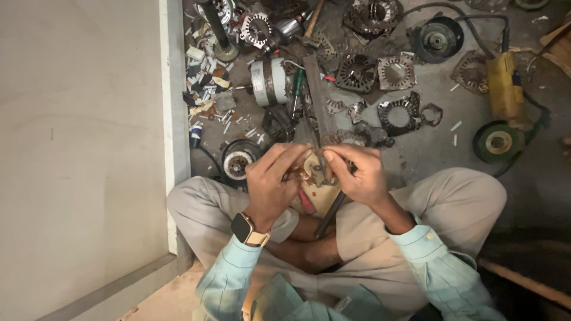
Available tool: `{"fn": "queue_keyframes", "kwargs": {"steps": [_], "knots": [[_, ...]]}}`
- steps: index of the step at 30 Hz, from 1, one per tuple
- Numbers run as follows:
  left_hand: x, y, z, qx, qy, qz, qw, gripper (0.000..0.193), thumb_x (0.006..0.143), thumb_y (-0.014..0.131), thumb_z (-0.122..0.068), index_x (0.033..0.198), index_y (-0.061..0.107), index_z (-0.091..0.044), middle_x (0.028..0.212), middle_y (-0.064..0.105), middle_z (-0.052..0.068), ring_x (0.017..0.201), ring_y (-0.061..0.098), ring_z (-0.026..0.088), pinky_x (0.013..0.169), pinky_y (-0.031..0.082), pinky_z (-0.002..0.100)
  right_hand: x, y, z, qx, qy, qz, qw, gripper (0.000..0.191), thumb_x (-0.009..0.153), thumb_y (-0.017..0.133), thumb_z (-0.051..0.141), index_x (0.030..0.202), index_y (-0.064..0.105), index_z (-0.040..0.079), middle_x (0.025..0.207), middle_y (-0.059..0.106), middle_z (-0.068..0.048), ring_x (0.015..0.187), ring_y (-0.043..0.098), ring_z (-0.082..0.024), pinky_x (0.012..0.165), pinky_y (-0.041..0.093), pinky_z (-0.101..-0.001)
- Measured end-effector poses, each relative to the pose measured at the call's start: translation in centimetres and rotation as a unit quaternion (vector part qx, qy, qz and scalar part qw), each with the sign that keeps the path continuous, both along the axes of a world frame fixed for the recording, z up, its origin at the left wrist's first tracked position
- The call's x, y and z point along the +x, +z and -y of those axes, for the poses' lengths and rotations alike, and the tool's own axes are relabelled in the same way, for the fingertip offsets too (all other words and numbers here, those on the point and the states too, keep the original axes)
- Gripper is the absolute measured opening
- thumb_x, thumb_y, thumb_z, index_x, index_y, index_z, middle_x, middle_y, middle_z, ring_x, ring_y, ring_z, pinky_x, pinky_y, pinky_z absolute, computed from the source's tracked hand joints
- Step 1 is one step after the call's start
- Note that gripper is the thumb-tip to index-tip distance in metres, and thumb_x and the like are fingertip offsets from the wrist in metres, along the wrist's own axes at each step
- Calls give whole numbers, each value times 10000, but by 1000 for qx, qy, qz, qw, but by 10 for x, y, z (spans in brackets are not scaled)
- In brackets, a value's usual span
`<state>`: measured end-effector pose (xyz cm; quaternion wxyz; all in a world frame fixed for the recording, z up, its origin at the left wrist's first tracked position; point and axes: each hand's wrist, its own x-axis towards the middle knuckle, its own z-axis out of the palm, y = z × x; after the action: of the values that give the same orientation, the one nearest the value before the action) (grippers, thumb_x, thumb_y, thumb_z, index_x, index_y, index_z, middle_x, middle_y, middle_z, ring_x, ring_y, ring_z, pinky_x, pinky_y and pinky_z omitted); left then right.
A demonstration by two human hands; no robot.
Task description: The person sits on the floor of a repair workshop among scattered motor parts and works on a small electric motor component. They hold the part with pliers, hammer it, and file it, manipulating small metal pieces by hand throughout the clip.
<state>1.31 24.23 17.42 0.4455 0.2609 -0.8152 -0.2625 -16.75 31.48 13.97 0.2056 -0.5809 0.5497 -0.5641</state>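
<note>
Two hands meet over my lap, both on one small part point(315, 172): rusty-brown metal piece w/ a tan, flat-looking backing, edges hard to read, partly hidden by fingers. It sits between the two hands, above my crossed legs, just short of the floor clutter.

Left hand point(270, 184): palm turned inward, fingers curled, grip narrow, thumb and forefinger pinched on the part's left side. Watch point(245, 229) w/ tan strap on that wrist, pale green sleeve below.

Right hand point(360, 175): knuckles up, fingers bent down over the part's right edge, grip tight on it. A dark slim rod point(330, 214) runs from under this hand down toward my shin; can't tell if the hand holds it or it just lies there.

Floor point(434, 137) ahead, grey and dirty: stator rings point(357, 72) scattered near centre, small cylindrical motor point(269, 81) w/ silver casing to the left, yellow angle grinder point(505, 89) at right w/ its green disc point(498, 141) toward me, black cable looping off it. White scraps lie along the pale wall point(83, 148) at left.
</note>
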Motion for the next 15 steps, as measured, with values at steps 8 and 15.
{"fn": "queue_keyframes", "kwargs": {"steps": [8,15], "knots": [[-11,-12,-10,290,6,-156,944,356,865,702,77,1207,737,-18,1062,726,42,892,652,91,725,505,206,5,-11,-4,-11,-22,42,999,154,1026,632,33,1099,731,-61,778,721,-72,613,666,-100,571,525,-255],[-36,-21,-17,394,-13,-218,893,204,933,774,-14,1136,782,6,1088,734,39,800,545,21,668,428,177,6,-37,-4,93,5,293,952,242,1087,580,158,1127,703,-47,704,649,-31,583,589,-82,538,445,-233]]}}
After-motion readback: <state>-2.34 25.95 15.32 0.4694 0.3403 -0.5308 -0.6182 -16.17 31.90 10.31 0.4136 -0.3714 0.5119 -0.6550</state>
